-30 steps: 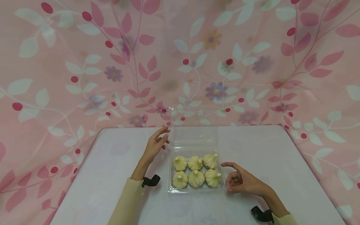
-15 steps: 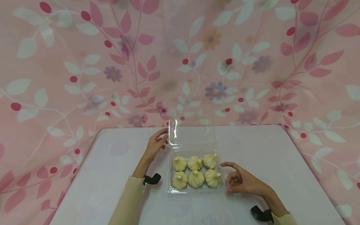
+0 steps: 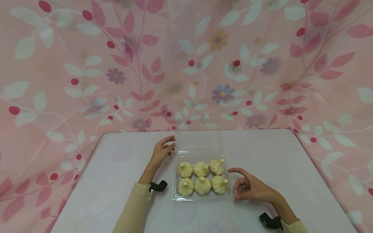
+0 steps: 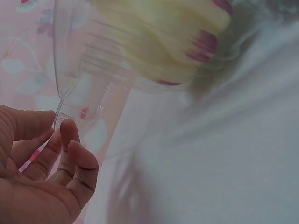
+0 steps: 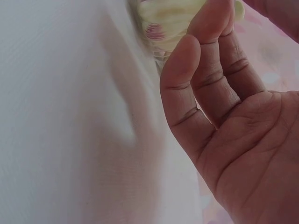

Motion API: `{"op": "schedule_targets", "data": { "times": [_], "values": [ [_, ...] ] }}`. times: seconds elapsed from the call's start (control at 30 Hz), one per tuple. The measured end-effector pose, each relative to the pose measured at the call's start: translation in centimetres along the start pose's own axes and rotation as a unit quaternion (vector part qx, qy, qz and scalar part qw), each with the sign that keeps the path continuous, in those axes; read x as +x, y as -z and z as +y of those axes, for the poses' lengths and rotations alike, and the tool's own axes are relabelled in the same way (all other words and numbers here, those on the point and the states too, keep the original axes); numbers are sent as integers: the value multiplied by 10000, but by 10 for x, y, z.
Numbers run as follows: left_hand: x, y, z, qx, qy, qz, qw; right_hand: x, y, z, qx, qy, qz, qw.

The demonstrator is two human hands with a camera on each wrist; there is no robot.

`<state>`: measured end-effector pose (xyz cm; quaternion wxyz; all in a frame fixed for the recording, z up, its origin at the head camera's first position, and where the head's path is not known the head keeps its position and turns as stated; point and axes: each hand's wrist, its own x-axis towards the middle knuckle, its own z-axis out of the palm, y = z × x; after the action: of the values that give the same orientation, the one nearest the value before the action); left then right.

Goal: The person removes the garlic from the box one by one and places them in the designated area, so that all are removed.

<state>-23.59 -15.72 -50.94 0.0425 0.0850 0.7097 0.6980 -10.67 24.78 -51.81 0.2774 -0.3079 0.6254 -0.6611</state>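
A clear plastic clamshell box [image 3: 201, 198] sits mid-table with its lid [image 3: 199, 140] swung back. Pale garlic bulbs [image 3: 202, 185] fill it in two rows of three. At the lid's left edge is my left hand [image 3: 161, 152], its fingertips meeting the thin plastic in the left wrist view; the fingers are loosely bent. Beside the box's right side lies my right hand [image 3: 250, 187], index finger reaching towards the rim and the other fingers relaxed. In the right wrist view a purple-marked garlic bulb [image 5: 166, 23] shows behind the fingers, which hold nothing.
The box stands on a white table [image 3: 122, 168]. Behind it hangs a pink floral cloth [image 3: 175, 81] along the table's far edge. Dark wrist cameras [image 3: 158, 186] sit at both cuffs.
The transparent lid has tipped further back and down. My left hand has shifted slightly down alongside it. The right hand has stayed in place.
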Motion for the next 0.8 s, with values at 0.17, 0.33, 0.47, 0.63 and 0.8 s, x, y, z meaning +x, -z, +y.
{"op": "schedule_targets", "data": {
  "times": [0.17, 0.33, 0.47, 0.63, 0.8],
  "values": [
    [-1, 1, -10, 171, 197, 133, 9996, 0, 0, -1, -4, -12, 1, 10000],
    [-1, 1, -15, 333, 225, 153, 9991, -1, -1, -1, 42, -27, -13, 10000],
    [-3, 3, -17, 434, 290, 91, 9986, 0, -2, -2, 31, -45, -35, 10000],
    [-9, 3, 1, 530, 465, -131, 9974, 0, -3, -3, -39, -20, -63, 10000],
    [-10, 5, 2, 647, 404, -267, 9967, 0, -3, -4, -60, -67, -52, 9999]
  ]
}}
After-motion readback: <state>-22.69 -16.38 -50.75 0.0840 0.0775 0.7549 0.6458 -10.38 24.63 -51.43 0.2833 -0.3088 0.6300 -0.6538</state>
